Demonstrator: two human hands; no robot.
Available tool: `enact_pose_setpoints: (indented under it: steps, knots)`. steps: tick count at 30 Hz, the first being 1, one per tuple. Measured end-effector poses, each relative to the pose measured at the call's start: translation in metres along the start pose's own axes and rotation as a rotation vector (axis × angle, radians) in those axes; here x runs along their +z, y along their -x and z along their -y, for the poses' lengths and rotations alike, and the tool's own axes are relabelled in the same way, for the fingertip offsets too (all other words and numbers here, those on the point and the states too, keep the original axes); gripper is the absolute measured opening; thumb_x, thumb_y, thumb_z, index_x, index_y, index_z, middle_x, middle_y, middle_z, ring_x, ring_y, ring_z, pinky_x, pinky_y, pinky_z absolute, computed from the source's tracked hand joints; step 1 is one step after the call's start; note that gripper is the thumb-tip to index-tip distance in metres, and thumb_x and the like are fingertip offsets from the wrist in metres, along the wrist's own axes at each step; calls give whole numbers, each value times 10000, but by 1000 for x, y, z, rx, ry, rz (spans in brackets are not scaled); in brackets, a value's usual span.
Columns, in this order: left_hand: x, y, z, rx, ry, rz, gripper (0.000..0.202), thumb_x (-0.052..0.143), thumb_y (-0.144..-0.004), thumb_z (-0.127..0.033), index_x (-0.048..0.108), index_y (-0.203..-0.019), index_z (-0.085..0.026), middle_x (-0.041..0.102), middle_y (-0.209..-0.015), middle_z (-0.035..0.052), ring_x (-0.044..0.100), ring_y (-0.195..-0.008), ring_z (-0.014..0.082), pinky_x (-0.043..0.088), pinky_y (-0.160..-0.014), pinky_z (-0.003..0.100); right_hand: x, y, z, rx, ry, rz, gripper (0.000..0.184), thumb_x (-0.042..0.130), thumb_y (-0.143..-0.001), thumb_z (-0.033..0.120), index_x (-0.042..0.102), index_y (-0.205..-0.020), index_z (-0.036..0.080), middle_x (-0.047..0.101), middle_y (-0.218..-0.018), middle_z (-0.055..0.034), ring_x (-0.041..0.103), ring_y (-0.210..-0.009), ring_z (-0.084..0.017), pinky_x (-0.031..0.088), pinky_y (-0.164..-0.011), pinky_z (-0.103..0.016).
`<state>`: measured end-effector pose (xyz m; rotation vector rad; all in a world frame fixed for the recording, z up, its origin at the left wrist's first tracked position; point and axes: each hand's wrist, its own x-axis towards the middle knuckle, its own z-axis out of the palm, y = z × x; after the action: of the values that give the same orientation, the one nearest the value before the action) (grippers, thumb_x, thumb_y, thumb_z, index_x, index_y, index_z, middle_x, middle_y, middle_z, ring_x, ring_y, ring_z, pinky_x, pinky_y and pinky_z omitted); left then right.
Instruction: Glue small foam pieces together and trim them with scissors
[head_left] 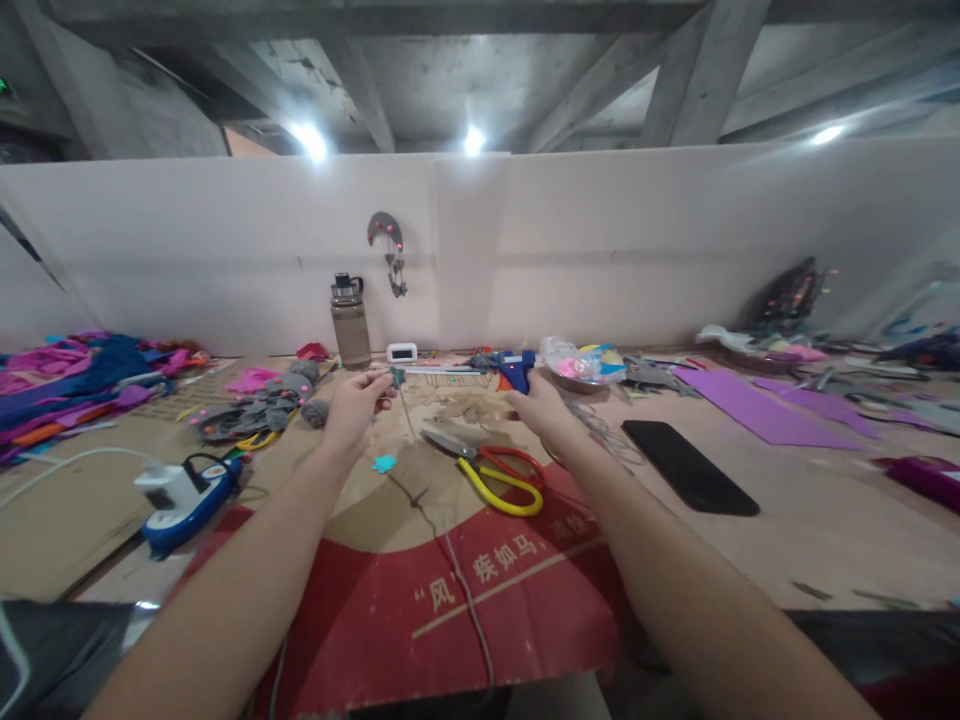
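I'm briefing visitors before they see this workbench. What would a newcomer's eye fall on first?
Probably the scissors with yellow and red handles, lying mid-bench on a red-and-tan printed sheet. Beyond them, the right hand holds a blue glue gun, across from the left hand, near a thin cord. To the right, a bright purple sheet lies beyond a black phone.

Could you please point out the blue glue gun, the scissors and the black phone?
Blue glue gun [517, 369]: head view, on its body.
Scissors [471, 473]: head view, yellow handle near the pivot.
Black phone [690, 468]: head view, middle of its face.
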<state>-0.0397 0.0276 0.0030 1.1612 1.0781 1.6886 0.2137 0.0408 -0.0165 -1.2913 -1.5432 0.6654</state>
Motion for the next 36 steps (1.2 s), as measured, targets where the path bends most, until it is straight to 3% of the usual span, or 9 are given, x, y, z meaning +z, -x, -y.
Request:
enact_pose_setpoints:
  steps: [4,8,13,18,36]
  knots:
    - [1,1,4,-12,-21,33,269,736,-559,-321,626,-692,-115,589,-581,9,504,-513,69,392,-496,188,10,20,36,-136,-227,102,265,470,-689,181,504,-952,190,609,-842,-19,578,-670,-131,494,-610,-239]
    - [3,3,4,-21,-10,48,281,754,-548,-334,638,-691,-122,598,-599,14,532,-545,87,441,-552,222,18,34,44,-257,-375,221,226,464,-757,243,479,-979,208,604,-900,-19,551,-604,-105,497,-597,-254]
    - [6,7,0,-74,8,45,330,786,-505,-343,648,-705,-120,610,-616,20,559,-560,100,452,-564,238,21,38,38,-336,-158,259,201,455,-818,297,493,-992,204,598,-876,-35,543,-581,-117,472,-588,-278]
    - [6,8,-1,-99,-20,54,350,785,-508,-362,664,-737,-127,616,-625,23,559,-546,98,425,-522,223,21,40,39,-391,23,216,205,445,-830,280,502,-1011,203,618,-893,-68,571,-676,-165,447,-628,-300]
    - [9,12,-3,-37,-93,61,347,773,-514,-397,675,-716,-132,624,-666,36,541,-570,100,412,-517,221,25,45,43,-388,100,187,211,441,-846,289,488,-1025,190,606,-809,-72,570,-722,-199,431,-624,-305]
